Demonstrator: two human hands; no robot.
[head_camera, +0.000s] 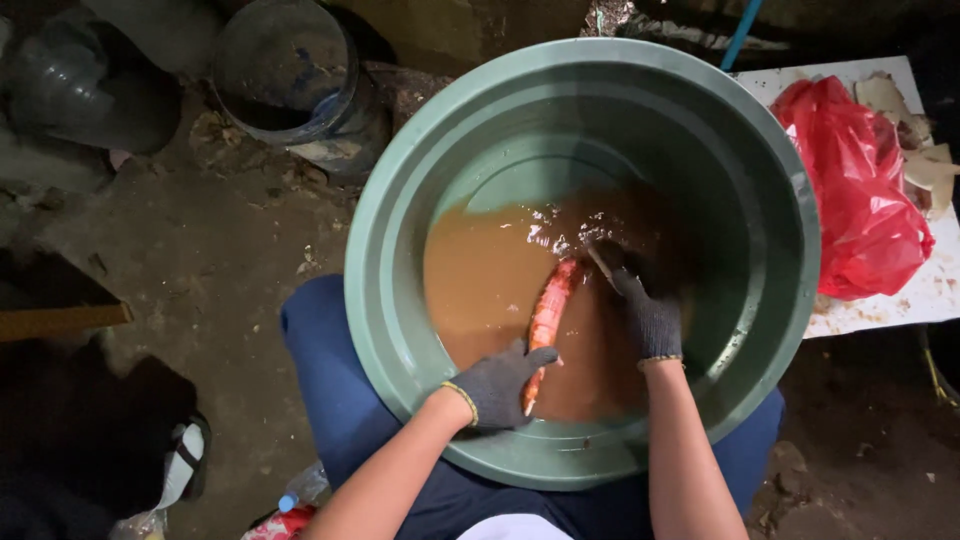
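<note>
Head view: left hand (497, 385) clamps a carrot (547, 318) in a tub (400, 330) of muddy water while right hand (648, 312), closed on a brush (603, 262), scrubs it; turning the carrot seems due next.

Red bag (858, 190): a crumpled, glossy red plastic bag at three o'clock, lying on the white tabletop (925, 290), just beside the green basin's rim.
Cardboard scraps (925, 160): pale torn pieces at two o'clock, on the same tabletop, touching the bag's far side.
Wrapper (285, 522): a red and clear crinkled packet at seven o'clock on the floor, cut off by the bottom edge.
Labels, signs, screens: none to be seen.
</note>
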